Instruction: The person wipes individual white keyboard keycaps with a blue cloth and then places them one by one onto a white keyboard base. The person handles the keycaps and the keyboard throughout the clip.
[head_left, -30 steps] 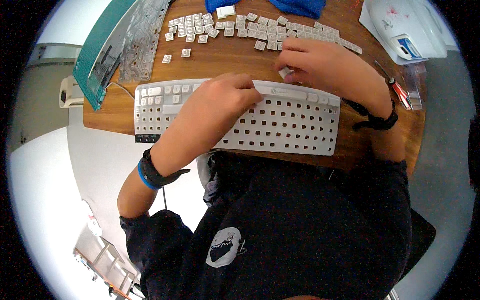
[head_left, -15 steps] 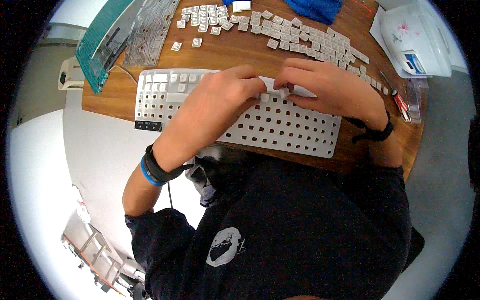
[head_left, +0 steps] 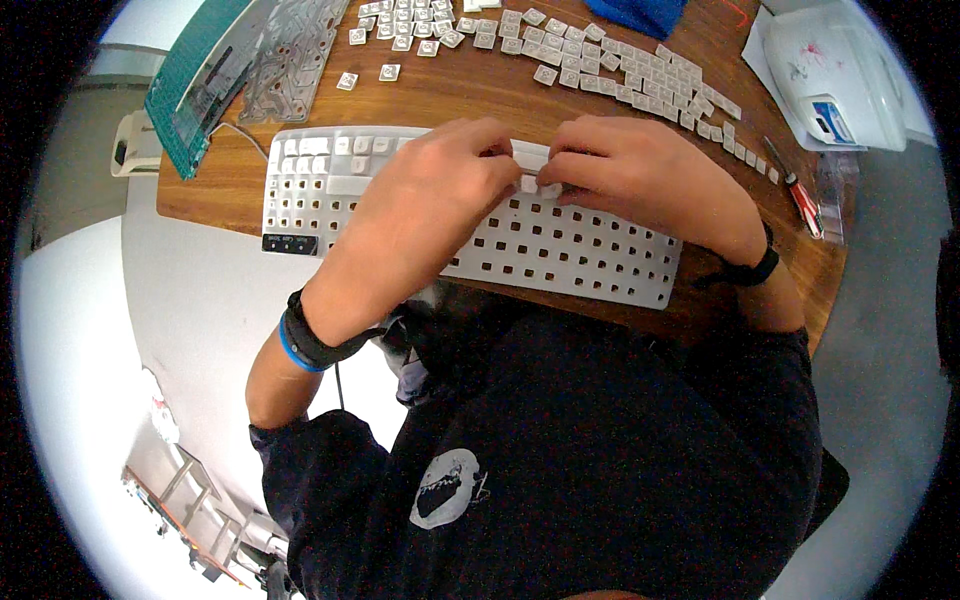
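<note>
Fingers of your left hand (head_left: 430, 195) and right hand (head_left: 640, 175) meet over the upper middle of the white plastic keyboard frame (head_left: 560, 255), each set pinched together on a long white key bar (head_left: 532, 158) that lies between them, just above the frame's rows of bare square sockets.

Going from your left: a green translucent plastic sheet (head_left: 195, 75) leans at the far left corner of the brown wooden table (head_left: 220, 185), with a clear membrane layer (head_left: 295, 55) just beside it. A few white keys are already seated at the frame's left end (head_left: 330, 165). The frame itself lies along the table's near edge, under both your wrists. Behind your hands, loose white keycaps (head_left: 600, 65) lie in rows across the table. At the far right rests a white plastic box (head_left: 835, 75), and a red-handled tool (head_left: 800, 200) lies near your right wrist.
</note>
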`<act>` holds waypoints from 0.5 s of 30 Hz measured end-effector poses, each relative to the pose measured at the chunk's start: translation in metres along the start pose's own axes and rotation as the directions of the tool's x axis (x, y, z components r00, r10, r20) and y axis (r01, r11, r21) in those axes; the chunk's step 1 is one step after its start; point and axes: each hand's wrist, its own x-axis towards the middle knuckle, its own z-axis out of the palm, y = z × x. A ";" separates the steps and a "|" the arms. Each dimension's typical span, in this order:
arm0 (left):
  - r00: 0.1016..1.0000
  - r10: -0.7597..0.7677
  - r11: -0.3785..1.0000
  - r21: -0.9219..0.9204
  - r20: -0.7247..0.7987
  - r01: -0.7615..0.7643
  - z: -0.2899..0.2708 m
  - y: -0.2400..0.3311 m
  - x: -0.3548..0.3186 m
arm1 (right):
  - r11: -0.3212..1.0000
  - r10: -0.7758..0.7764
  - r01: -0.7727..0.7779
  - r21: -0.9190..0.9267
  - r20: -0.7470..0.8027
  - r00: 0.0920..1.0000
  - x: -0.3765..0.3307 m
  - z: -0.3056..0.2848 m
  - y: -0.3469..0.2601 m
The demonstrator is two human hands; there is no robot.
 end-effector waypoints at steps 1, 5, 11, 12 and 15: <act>1.000 -0.017 1.000 0.022 -0.010 0.017 -0.001 0.001 0.000 | 1.000 0.012 -0.012 0.003 -0.005 1.000 0.000 0.001 -0.001; 0.999 -0.044 0.999 -0.024 0.029 0.045 -0.002 -0.001 0.001 | 0.999 0.030 -0.030 -0.018 -0.005 1.000 -0.002 0.000 -0.003; 0.995 -0.055 0.997 -0.050 0.085 0.060 -0.011 -0.005 0.006 | 0.999 0.002 -0.003 -0.039 -0.035 0.999 -0.001 -0.001 -0.004; 0.994 -0.052 0.997 -0.047 0.095 0.056 -0.011 -0.007 0.007 | 0.999 0.004 -0.006 -0.043 -0.043 0.999 -0.002 0.000 -0.004; 0.994 -0.017 0.998 -0.064 0.106 0.024 -0.014 -0.011 0.009 | 0.997 -0.005 0.001 -0.072 -0.053 0.999 -0.001 0.001 -0.007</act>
